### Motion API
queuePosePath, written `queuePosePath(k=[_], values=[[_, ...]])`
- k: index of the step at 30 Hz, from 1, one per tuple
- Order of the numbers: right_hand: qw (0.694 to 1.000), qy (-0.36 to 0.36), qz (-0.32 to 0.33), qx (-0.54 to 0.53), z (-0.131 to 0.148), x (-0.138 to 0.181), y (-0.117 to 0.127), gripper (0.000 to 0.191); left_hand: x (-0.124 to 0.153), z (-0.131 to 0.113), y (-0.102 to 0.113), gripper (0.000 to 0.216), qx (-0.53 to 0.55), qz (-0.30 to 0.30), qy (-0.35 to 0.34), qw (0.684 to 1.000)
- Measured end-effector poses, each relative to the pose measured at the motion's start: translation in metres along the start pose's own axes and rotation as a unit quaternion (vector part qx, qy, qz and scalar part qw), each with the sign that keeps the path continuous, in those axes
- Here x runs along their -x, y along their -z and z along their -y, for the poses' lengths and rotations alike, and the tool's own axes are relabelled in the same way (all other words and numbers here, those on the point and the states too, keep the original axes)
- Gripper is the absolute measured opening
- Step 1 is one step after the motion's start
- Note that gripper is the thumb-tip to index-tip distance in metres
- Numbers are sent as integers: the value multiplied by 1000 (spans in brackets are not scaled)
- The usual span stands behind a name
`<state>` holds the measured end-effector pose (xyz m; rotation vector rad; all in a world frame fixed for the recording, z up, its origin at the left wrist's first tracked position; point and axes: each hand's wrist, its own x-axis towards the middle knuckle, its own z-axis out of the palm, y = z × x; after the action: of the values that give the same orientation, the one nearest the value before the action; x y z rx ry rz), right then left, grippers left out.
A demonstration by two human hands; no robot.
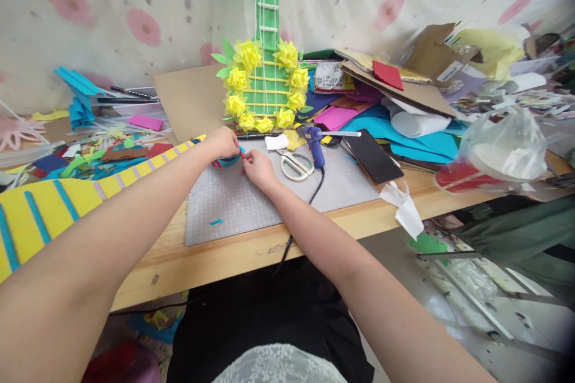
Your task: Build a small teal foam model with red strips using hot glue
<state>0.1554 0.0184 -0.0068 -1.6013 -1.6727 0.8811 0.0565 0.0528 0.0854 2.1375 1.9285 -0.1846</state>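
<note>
My left hand (pixel 225 143) and my right hand (pixel 259 168) are close together over the back left of a grey cutting mat (pixel 251 209). The fingers of both are closed on a small blue-and-red paper piece (pixel 230 161), partly hidden by them. Under my left forearm runs a long yellow shape (pixel 27 197) with blue and lilac stripes, its narrow end by my left hand. Right of my hands lie white-handled scissors (pixel 296 166) and a blue glue gun (pixel 315 146). A blue paper scrap (pixel 216 222) rests on the mat.
Behind the mat stands a green guitar-like craft (pixel 267 81) ringed with yellow paper flowers. A phone (pixel 372 157) and a bagged red-and-white cup (pixel 492 155) lie to the right. Paper scraps (pixel 130 152) pile up left. The black cord (pixel 318 187) crosses the table's front edge.
</note>
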Motion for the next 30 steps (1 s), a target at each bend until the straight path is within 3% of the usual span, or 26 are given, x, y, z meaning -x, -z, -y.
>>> queuePosePath(k=[9,17,25,30], values=[[989,-78,80,-94,3,-12,-4,10,2,-1,1,20,18,-1,19,1000],[998,-11,-14,54,13,2,-1,13,0,3,-2,19,21,-6,23,1000],[990,-60,93,-86,5,-18,-9,13,-5,0,1,17,-42,6,11,999],[993,-45,86,-65,8,-19,-9,13,-14,4,1,12,-16,26,26,999]])
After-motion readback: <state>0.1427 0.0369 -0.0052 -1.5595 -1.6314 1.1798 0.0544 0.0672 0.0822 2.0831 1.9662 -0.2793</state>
